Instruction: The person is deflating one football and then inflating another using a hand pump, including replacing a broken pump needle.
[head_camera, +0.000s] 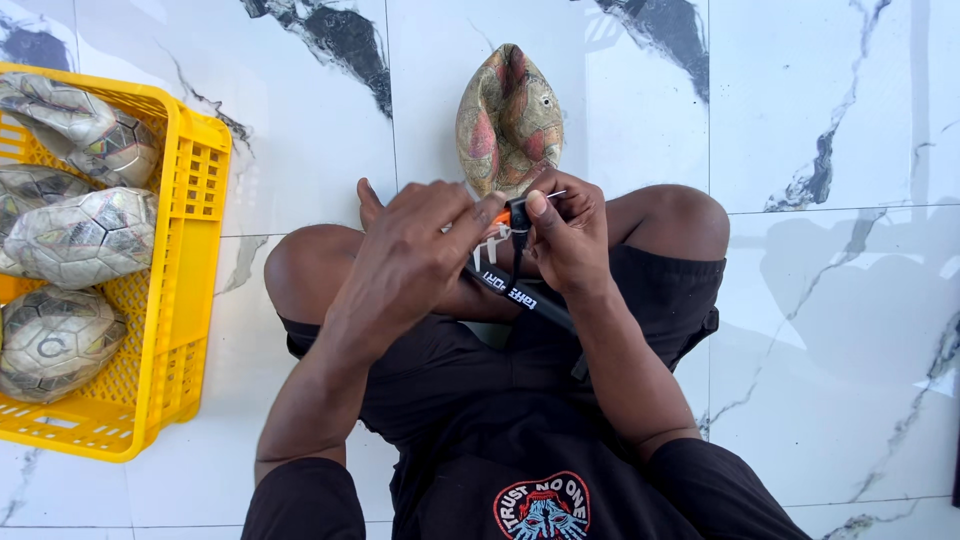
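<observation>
I am seeing a yellow plastic crate (190, 250) sitting at the left on the white marble-veined floor (830, 330), its slotted wall facing inward. Lying in it are several deflated footballs (85, 235) with grey and silver panels, crumpled and resting against one another; one near the crate's lower end is showing a flattened, rounder face. The floor tiles are running in large squares with dark veins crossing them, and thin grout lines are dividing them. A soft shadow is falling over the tiles at the right. The crate is standing well apart from that shaded patch.
</observation>
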